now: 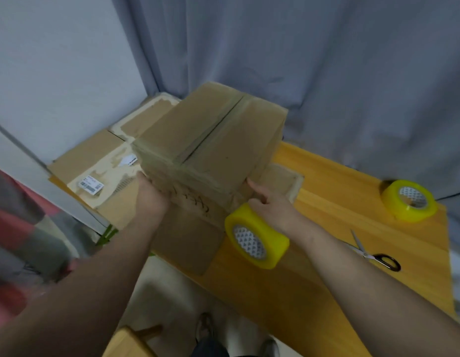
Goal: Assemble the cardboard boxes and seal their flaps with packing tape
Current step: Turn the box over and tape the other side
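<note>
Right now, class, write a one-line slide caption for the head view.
Left hand and right hand steady a taped cardboard box, a yellow tape roll beside the right wrist.

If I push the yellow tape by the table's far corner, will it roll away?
Probably not: that tape roll seems to lie flat, hole up, so it should slide. It looks thickly wound, so likely heavyish. It sits near the table's edge, so a hard shove might drop it.

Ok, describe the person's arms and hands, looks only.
The left forearm and right forearm are bare, no sleeves in view. The left hand and right hand are bare too: no gloves, and no watch, ring or bracelet visible.
</note>
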A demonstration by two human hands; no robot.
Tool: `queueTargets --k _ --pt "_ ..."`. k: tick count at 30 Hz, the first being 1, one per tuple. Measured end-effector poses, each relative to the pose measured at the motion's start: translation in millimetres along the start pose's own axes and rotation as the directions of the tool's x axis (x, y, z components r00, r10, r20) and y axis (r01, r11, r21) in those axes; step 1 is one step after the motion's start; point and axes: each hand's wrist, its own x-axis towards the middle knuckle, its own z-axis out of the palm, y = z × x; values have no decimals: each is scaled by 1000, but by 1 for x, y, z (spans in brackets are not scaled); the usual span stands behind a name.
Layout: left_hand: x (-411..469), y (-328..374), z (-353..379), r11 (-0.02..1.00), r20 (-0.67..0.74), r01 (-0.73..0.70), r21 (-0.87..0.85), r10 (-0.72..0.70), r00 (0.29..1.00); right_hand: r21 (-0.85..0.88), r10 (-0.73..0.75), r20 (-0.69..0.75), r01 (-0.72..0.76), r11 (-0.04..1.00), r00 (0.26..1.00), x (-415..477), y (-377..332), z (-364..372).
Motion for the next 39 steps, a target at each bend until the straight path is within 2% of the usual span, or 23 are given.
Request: queueTargets --k 3,6,8,10,13,16,18,19,20,21,22,23,24,25,27,29,35,39 --pt "-40 -10 25 987 99 109 -120 -97 990 9 22 -29 -21 1000 999 3 5 4" --pt "-82 2 48 958 333 208 -198 -134 933 -47 12 -42 -14 999 999 4 11 2" --pt "-100 14 60 887 471 337 -314 -162 867 -92 -13 -21 11 996 1000 10 14 2" --pt "-110 22 68 784 513 442 -436 -188 838 -94 -3 22 5 996 1000 15 18 1" --pt "-124 21 80 709 473 459 -535 -198 858 -10 -8 68 9 1000 998 20 24 4" --pt "-143 23 93 698 462 428 -574 -155 873 5 -64 57 64 998 996 23 26 4" --pt "-147 26 102 702 422 410 -583 -170 891 31 -51 84 49 998 995 22 27 2" --pt "-148 28 106 709 385 393 -586 -183 904 15 -47 98 46 999 994 20 26 -1" --pt "-150 31 108 716 348 375 -589 -194 917 -79 -65 94 73 994 993 17 24 -3" --pt "-152 33 110 716 322 365 -595 -204 925 -243 -126 60 137 960 990 16 21 -7" --pt "-154 36 112 713 305 360 -602 -211 929 -420 -238 2 217 881 971 16 19 -12" --pt "-156 38 113 714 290 352 -605 -215 933 -552 -375 -37 294 780 926 18 15 -18" --pt "-158 40 114 717 272 341 -608 -215 938 -619 -490 -13 378 688 871 21 11 -22" --pt "-160 41 115 716 251 328 -616 -217 943 -638 -561 77 473 608 825 26 6 -25" --pt "-162 43 116 696 216 324 -641 -242 946 -582 -576 330 642 499 747 40 -1 -30" --pt "-161 43 118 682 198 337 -649 -276 940 -539 -531 459 698 472 713 52 -2 -28" --pt "-155 40 126 710 157 332 -621 -302 940 -526 -632 342 699 485 696 65 6 -14" --pt "-145 32 136 689 166 447 -570 -437 884 -544 -668 330 713 443 667 68 9 -9"
